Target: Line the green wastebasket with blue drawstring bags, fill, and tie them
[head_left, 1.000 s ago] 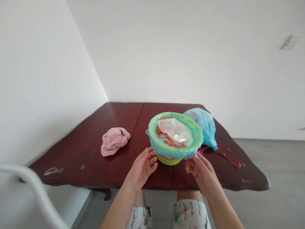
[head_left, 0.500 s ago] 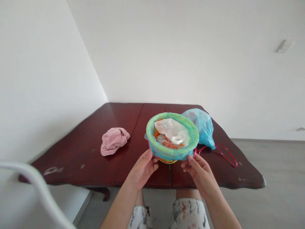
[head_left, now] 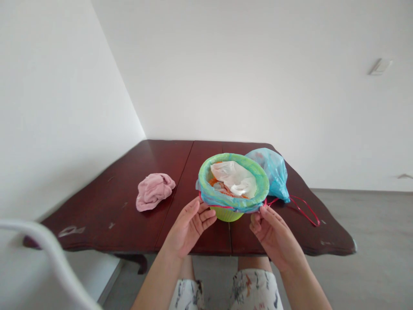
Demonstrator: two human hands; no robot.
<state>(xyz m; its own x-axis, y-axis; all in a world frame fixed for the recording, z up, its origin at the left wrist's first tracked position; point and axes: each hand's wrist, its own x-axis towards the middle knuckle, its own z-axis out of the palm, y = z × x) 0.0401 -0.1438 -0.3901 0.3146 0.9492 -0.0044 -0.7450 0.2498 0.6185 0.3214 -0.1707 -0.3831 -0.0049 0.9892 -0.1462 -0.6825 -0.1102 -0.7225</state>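
Observation:
A small green wastebasket (head_left: 228,215) stands on the table, lined with a thin blue trash bag (head_left: 210,198) folded over its rim. Crumpled white plastic (head_left: 234,177) and orange-printed wrappers (head_left: 213,182) fill it. At the basket's near left side, my left hand (head_left: 193,224) pinches the bag's edge by its red drawstring, the other fingers loosely curled. My right hand (head_left: 275,230) grips the bag's edge at the near right between thumb and fingers. Behind the basket on the right lies a gathered blue bag (head_left: 274,172) with a red drawstring loop (head_left: 306,210).
A crumpled pink cloth (head_left: 155,191) lies left of the basket on the dark red wooden table (head_left: 112,206). White walls (head_left: 206,73) border the table at the back and left. A blurred white curved bar (head_left: 48,245) crosses the lower left.
The bag's near edge and red drawstring have come up, baring more of the basket's yellow-green side. My right hand has shifted slightly right, my left slightly up and left.

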